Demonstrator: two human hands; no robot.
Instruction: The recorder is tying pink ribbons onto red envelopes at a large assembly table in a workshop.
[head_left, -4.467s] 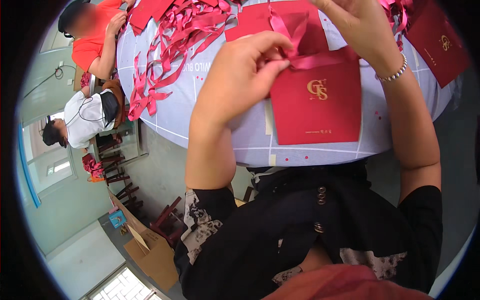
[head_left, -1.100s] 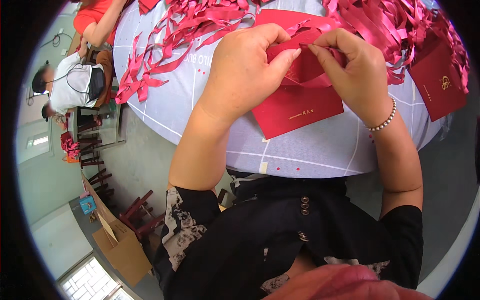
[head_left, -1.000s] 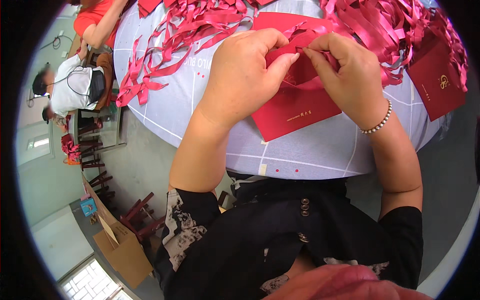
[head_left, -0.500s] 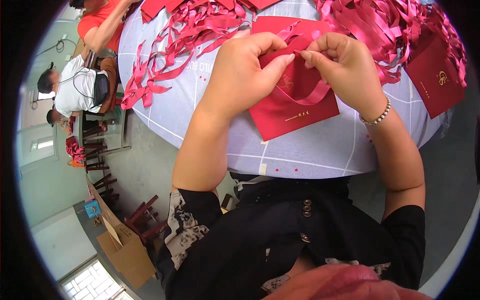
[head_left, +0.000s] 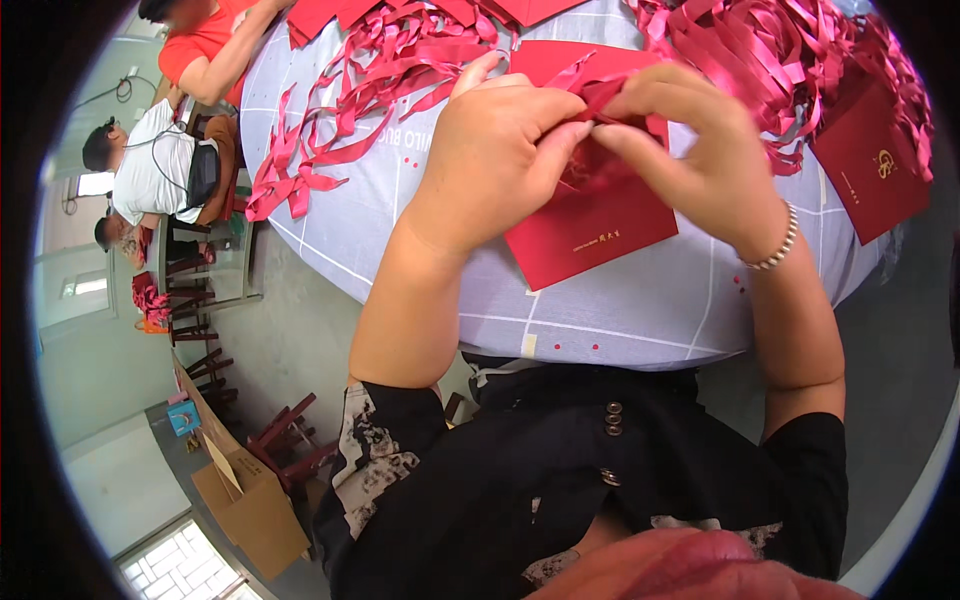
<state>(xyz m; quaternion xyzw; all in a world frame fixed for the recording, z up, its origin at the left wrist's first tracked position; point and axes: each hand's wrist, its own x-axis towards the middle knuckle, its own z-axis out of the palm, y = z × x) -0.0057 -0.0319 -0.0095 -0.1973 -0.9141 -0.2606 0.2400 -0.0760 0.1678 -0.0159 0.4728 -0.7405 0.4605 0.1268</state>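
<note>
A red paper gift bag with gold print lies flat on the cloth-covered table in front of me. Over its upper part, my left hand pinches a red ribbon between thumb and fingers. My right hand, wearing a beaded bracelet, is smeared by motion; its thumb and fingers close on the same ribbon from the other side. The spot where the fingertips meet is partly hidden, so I cannot make out a knot or a hole there.
Loose red ribbons are strewn at the left, and a large heap of ribbons is at the far right. Another red bag lies at the table's right edge. People sit at the left, past a checked tablecloth. A cardboard box stands lower left.
My right hand has turned and its fingers have swept up over the ribbon. The ribbon loop that hung across the bag has been drawn up toward the fingers.
</note>
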